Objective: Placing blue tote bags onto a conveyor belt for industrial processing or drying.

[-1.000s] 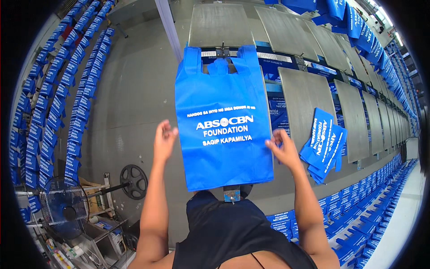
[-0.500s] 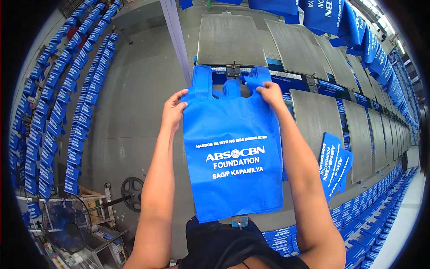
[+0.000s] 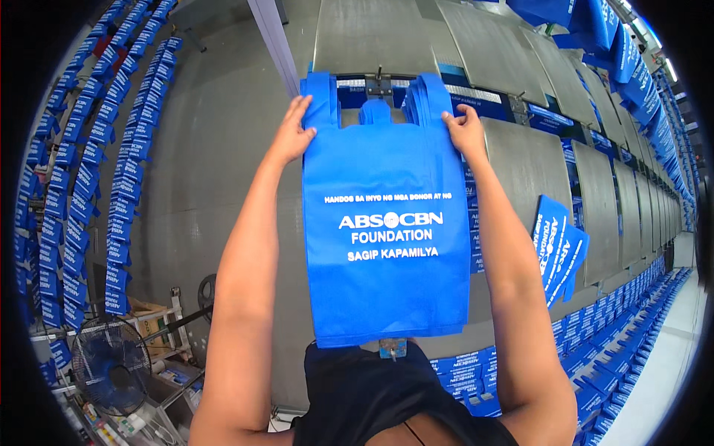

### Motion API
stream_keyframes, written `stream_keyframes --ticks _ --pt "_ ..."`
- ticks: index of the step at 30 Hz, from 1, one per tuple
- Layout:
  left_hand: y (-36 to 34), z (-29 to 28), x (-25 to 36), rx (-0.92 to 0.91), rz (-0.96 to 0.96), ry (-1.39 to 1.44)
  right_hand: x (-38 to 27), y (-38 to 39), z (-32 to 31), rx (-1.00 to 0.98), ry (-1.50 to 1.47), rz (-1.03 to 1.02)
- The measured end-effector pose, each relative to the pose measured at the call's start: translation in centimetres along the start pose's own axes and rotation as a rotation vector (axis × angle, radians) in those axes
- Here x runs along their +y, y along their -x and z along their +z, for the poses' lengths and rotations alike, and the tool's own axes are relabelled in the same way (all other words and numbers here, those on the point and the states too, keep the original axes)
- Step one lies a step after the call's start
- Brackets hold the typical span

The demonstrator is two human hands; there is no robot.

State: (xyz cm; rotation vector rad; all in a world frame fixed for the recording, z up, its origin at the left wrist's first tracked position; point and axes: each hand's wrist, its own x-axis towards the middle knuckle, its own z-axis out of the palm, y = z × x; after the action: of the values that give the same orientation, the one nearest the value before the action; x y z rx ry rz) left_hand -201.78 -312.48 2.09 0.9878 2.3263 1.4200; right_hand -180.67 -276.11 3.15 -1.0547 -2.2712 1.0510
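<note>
A blue fabric bag (image 3: pixel 387 290) with white printing and two loop handles lies flat on top of a stack of similar bags. My left hand (image 3: pixel 294 134) rests at the upper left edge by the left handle, fingers stretched and thumb against the cloth. At the opposite edge, my right hand (image 3: pixel 465 131) has its thumb by the base of the right handle (image 3: pixel 431 100), its fingers apart from the thumb and partly curled. Between the handles a rounded blue flap shows, below a small metal clamp (image 3: pixel 379 85).
Grey flat boards (image 3: pixel 513 160) run in rows to the right. Two folded blue bags (image 3: pixel 561 253) lie on one. Printed bags hang in lines at left (image 3: pixel 123 201) and upper right. A black fan (image 3: pixel 111 364) stands lower left, near a cluttered shelf.
The top bag's upper part, rumpled before, now lies smooth with its handles straight over the stack. Both hands have loosened from their pinch at its edges. The view has shifted slightly.
</note>
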Motion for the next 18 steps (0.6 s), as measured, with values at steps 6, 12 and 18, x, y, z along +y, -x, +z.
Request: stream_keyframes --ticks 6,12,18 --pt "13.7 2.1 9.7 0.135 0.221 -0.467 -1.2 17.1 -8.1 -0.009 0.262 -0.663" --pt "29.1 6.2 14.3 -0.257 0.015 -0.772 1.6 33.3 -10.7 -0.493 0.715 -0.370" --pt "33.2 5.8 14.7 -0.336 0.094 -0.729 3.2 36.2 -13.0 -0.433 0.523 -0.474"
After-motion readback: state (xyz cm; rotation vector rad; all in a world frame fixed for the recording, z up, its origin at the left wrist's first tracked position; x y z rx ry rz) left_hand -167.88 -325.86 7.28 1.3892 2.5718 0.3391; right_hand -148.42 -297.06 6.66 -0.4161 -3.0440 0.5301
